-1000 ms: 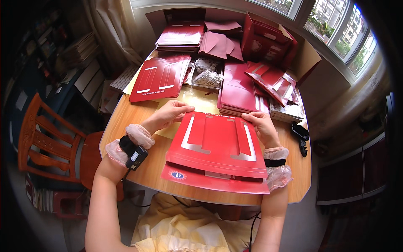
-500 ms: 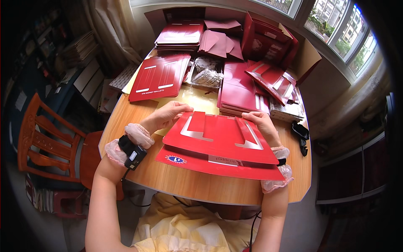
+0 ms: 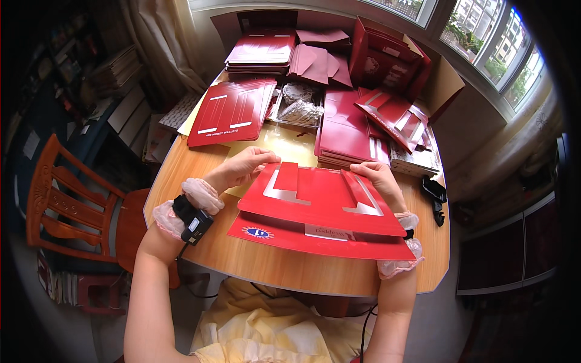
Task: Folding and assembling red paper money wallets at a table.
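Note:
A folded red card folder point(image 3: 321, 199) with white-edged slots hangs between my hands above the near half of the table, its two panels slightly apart. On the lower panel are a blue oval mark and a clear sticker with print upside down. My left hand point(image 3: 245, 164) pinches the folder's far left corner between thumb and fingers. At the far right corner, my right hand point(image 3: 378, 177) grips the edge, thumb on top. The fingers under the folder are hidden.
Stacked red cards point(image 3: 233, 109) lie at left on the wooden table point(image 3: 266, 269). Behind are dark red envelopes point(image 3: 315, 63), a tray of crinkled wrapped items point(image 3: 299, 109), and a red box point(image 3: 387, 63). More red folders point(image 3: 348, 130) and a black strap point(image 3: 434, 190) lie right. A chair point(image 3: 78, 206) stands left.
The folder has tilted slightly, the gap between its panels looking a little wider at the near edge. Both hands keep their hold on the far corners; the whole view has shifted slightly.

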Motion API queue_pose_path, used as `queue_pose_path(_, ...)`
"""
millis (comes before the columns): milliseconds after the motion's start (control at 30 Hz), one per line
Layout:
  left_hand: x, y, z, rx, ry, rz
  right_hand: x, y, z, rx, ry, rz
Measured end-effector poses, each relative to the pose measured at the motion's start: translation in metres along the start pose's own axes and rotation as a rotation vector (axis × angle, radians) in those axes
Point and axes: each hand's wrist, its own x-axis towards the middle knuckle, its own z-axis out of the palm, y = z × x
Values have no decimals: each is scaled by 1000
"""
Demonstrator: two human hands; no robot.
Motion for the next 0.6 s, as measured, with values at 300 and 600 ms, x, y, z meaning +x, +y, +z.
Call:
queue_pose_path(300, 1, -4, -6, -18, -50, 11, 2, 2, -1, -28, -3, -4)
queue_pose_path(600, 1, -4, -7, 3, -43, 19, 3, 4, -1, -13, -8, 7)
